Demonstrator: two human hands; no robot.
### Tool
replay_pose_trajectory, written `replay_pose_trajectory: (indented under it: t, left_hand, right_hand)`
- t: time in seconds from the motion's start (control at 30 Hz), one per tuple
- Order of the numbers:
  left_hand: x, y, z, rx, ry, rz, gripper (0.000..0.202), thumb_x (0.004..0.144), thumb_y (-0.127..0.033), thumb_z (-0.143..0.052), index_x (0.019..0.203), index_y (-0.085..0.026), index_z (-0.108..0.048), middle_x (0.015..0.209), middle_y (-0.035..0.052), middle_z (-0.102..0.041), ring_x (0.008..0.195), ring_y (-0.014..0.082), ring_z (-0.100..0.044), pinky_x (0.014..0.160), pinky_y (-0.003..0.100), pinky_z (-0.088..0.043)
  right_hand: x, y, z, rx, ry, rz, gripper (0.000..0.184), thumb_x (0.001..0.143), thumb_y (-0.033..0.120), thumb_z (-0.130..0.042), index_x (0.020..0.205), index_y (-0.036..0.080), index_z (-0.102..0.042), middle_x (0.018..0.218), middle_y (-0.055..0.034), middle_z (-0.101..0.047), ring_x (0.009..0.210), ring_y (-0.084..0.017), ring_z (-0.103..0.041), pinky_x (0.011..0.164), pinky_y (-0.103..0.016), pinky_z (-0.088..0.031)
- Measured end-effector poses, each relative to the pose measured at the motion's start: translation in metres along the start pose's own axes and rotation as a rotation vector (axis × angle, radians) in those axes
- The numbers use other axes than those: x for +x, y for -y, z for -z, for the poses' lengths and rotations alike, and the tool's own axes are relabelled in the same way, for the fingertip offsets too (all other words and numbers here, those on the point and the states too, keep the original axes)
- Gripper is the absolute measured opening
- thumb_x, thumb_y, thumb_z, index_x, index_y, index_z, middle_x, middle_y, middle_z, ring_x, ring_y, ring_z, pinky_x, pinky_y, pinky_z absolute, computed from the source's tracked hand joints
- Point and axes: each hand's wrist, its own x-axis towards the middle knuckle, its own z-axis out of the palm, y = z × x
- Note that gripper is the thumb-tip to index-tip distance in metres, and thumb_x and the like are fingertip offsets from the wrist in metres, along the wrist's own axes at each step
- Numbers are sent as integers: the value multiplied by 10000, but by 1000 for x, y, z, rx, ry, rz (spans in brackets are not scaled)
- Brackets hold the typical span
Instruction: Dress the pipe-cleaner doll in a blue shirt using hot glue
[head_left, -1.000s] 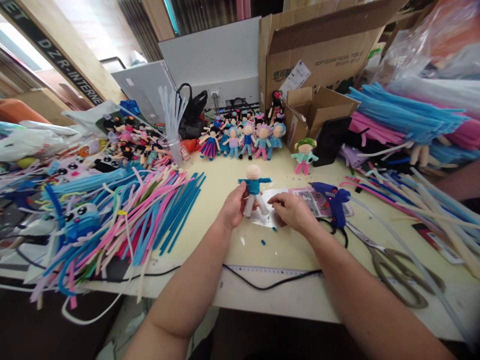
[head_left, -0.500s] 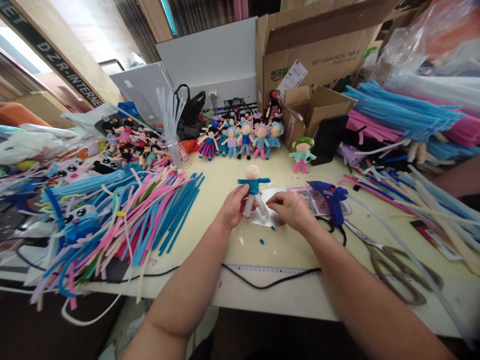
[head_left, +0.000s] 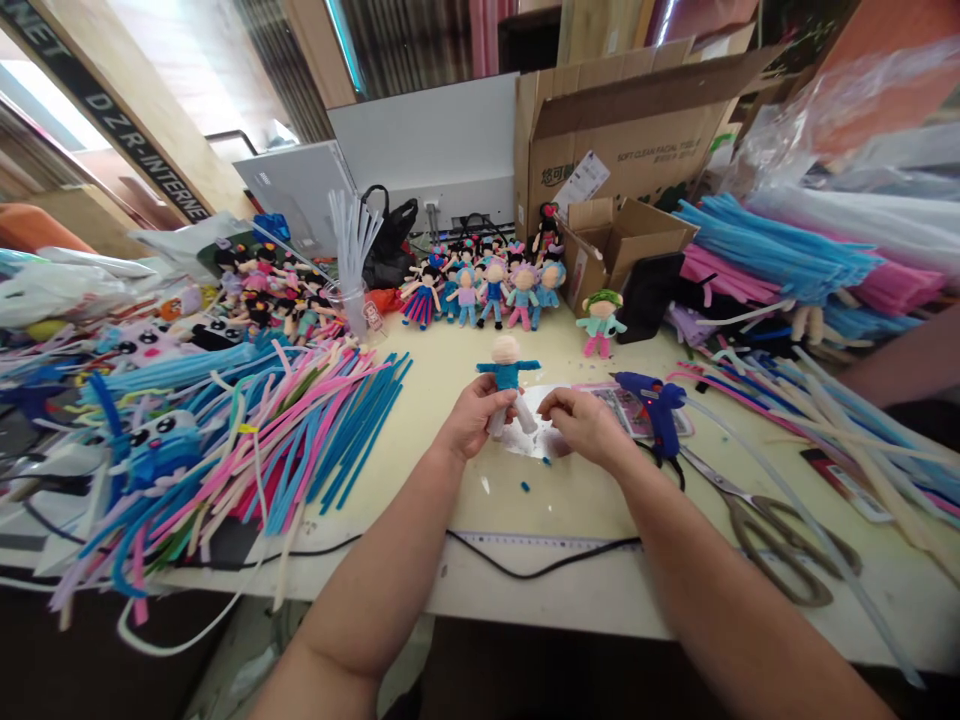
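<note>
My left hand (head_left: 474,412) is closed around the lower body of a pipe-cleaner doll (head_left: 508,376), which stands upright with a cream head, teal top, outstretched teal arms and whitish legs. Just right of the legs, my right hand (head_left: 585,422) has its thumb and fingertips pinched together, apart from the doll. Whatever they may hold is too small to make out. Under the hands lies a shiny clear sheet (head_left: 534,440). Small teal offcuts (head_left: 525,487) are scattered in front of it. A blue glue gun (head_left: 657,408) rests beside my right hand.
Loose pipe cleaners (head_left: 255,440) cover the left side, with teal ones (head_left: 367,430) nearest me. Large scissors (head_left: 772,525) lie at the right. Finished dolls (head_left: 493,293) stand at the back before a cardboard box (head_left: 630,130). A black cable (head_left: 525,572) crosses the front edge.
My right hand has drawn slightly away from the doll's legs. The left hand still holds the doll, its fingers now further around the front. The whole view has shifted slightly.
</note>
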Motion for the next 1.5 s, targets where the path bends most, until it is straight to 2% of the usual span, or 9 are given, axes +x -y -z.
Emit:
replay_pose_trajectory:
  t: [0.27,0.43,0.6,0.73,0.83,0.97,1.2,1.33,1.5]
  left_hand:
    - [1,-2,-1,22,-24,-66,406,513,-283,-824,800,-136,-576,745,-1,-645,518,59,-513,506,211,-396]
    - [0,-2,-1,14,-14,-75,388,524,-281,-808,808,-143,-581,756,2,-647,525,61,-512,498,208,-391]
    - [-1,-2,-1,24,-6,-67,353,535,-275,-790,801,-144,-598,746,5,-651,501,55,-501,486,206,-379]
    - [-1,-4,-1,19,3,-75,334,529,-262,-788,781,-138,-606,717,7,-653,482,54,-496,476,205,-370]
    - [-2,-4,-1,8,19,-80,352,525,-263,-797,793,-132,-610,715,6,-651,483,51,-495,476,202,-370]
    - [-1,-3,0,-17,54,-69,399,535,-326,-824,804,-128,-606,723,10,-648,494,52,-499,476,200,-372]
    - [3,1,3,-44,31,-48,449,566,-436,-820,827,-138,-607,729,5,-637,501,61,-506,468,205,-380]
    - [4,0,4,-28,18,-59,461,561,-447,-821,819,-134,-602,684,-10,-599,493,60,-490,468,212,-368]
    - [4,0,4,-6,5,-73,449,570,-455,-816,783,-143,-573,661,-18,-575,493,63,-481,475,217,-362]
  right_hand:
    - [-46,0,32,-66,-61,-39,166,825,343,-504,854,231,-623,755,1,-669,690,-168,-580,643,-283,-398]
    - [-88,-37,43,-242,-350,-281,325,817,520,-444,644,245,-452,611,-5,-547,616,-194,-513,607,-320,-373]
    - [-82,-67,49,-333,-554,-361,325,756,524,-485,802,207,-543,782,-93,-611,772,-260,-572,718,-374,-420]
    - [-55,-71,59,-222,-437,-451,507,734,584,-550,1001,164,-644,839,-96,-670,774,-255,-616,714,-354,-448]
    - [-38,-67,64,-212,-335,-509,487,709,586,-597,952,176,-701,803,-89,-692,766,-264,-633,691,-350,-453]
    - [-34,-67,68,-197,-334,-539,430,725,550,-590,884,174,-727,698,-75,-682,677,-251,-628,622,-343,-458]
    - [-36,-56,75,261,-430,-284,322,678,471,-694,851,200,-716,584,-2,-622,511,-165,-555,464,-279,-426]
    - [-20,-23,71,416,-338,-242,363,657,478,-724,876,190,-689,611,25,-590,502,-121,-517,446,-247,-391]
    - [-11,2,59,395,-230,-187,367,675,530,-698,816,191,-704,566,32,-536,487,-109,-458,417,-240,-326]
